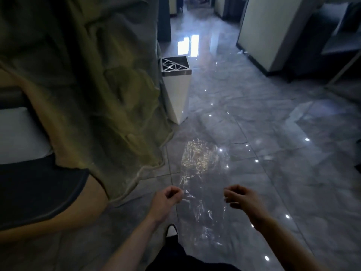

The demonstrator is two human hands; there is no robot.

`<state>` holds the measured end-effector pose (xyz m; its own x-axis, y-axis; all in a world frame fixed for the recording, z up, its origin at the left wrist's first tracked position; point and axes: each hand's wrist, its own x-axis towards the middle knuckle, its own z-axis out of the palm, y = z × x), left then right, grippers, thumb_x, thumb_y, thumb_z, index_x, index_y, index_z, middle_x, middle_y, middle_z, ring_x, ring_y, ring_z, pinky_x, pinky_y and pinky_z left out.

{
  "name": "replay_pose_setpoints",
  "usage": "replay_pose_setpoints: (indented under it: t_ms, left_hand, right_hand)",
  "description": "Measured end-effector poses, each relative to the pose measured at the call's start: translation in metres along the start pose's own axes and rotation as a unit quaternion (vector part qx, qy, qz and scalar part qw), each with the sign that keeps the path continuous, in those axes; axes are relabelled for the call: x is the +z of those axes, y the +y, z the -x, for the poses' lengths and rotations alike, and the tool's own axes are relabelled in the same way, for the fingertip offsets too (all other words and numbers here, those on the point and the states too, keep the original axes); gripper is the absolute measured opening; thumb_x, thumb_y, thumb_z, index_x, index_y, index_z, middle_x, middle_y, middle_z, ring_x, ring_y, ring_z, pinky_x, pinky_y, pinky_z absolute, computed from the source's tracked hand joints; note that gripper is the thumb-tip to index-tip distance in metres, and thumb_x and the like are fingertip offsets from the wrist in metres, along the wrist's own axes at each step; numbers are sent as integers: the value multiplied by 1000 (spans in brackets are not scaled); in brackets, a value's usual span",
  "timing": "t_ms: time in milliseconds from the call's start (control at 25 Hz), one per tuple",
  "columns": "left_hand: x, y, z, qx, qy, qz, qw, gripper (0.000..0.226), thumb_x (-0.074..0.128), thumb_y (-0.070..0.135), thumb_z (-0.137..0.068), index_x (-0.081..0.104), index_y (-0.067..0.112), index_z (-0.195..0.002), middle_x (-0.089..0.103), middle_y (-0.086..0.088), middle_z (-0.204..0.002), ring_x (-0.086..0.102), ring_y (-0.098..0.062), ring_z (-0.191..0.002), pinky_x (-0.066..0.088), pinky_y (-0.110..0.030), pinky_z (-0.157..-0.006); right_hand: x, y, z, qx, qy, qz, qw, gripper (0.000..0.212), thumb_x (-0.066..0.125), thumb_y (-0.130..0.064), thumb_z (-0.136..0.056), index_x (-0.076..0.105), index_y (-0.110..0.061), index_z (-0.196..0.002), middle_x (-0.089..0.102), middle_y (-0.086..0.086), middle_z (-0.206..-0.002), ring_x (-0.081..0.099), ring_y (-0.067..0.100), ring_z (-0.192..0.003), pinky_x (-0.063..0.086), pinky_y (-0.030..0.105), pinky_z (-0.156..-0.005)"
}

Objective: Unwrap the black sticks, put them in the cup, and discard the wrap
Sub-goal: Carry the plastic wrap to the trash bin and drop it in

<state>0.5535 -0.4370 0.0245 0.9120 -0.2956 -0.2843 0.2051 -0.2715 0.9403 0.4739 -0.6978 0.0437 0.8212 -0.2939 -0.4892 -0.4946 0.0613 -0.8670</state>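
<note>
A glossy grey tiled floor (273, 133) fills the right and centre of the frame, dotted with reflected ceiling lights, while a large crumpled olive-green cloth (88, 85) drapes down the upper left, its hem reaching the tiles. At the far left edge a dark seat cushion (39, 192) and a pale one above it show beneath the cloth. A white, tapering bin (175, 90) with a metal rim and a patterned grille top stands on the floor just right of the cloth, above centre. Low in the middle of the frame you hold a sheet of clear plastic wrap (201, 173) stretched out before you, creased and catching the light at its far end. Your left hand (168, 198) is closed, pinching the wrap's left edge; your right hand (240, 196) is curled, gripping its right edge. Between your forearms, at bottom centre, your dark trouser leg and one shoe (172, 230) show.
</note>
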Motion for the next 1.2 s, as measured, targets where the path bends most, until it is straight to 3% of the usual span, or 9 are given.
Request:
replay_pose_setpoints:
  t_ms: [320, 560, 880, 1200]
  left_hand:
    - [-74, -3, -100, 33, -26, -55, 998, 25, 68, 13, -88, 69, 30, -70, 66, 21, -59, 55, 7, -58, 46, -16, -64]
    - [-85, 5, -159, 46, -45, -72, 995, 20, 69, 24, -86, 70, 39, -74, 68, 21, -67, 58, 4, -64, 47, -19, -67]
    - [-51, 49, -256, 57, -62, -74, 994, 21, 72, 11, -84, 68, 28, -72, 66, 15, -63, 57, 4, -61, 46, -13, -62]
    - [27, 119, -378, 52, -42, -54, 996, 23, 66, 6, -88, 67, 24, -73, 64, 10, -56, 56, 1, -54, 44, -11, -56]
  right_hand:
    - [72, -57, -61, 0, 35, 12, 999, 13, 67, -17, -87, 70, -10, -97, 71, 11, -90, 66, 21, -81, 53, 34, -77]
    - [76, -80, -104, -1, 57, 13, 998, 9, 68, -19, -85, 71, -15, -92, 72, 9, -90, 68, 19, -79, 55, 29, -70]
    - [34, -112, -186, -4, 77, -8, 997, 11, 68, -21, -85, 71, -15, -94, 72, 9, -92, 68, 23, -85, 55, 31, -74]
    - [-59, -183, -297, -27, 67, -8, 997, 12, 70, -21, -85, 72, -12, -93, 73, 9, -89, 68, 16, -77, 52, 25, -66]
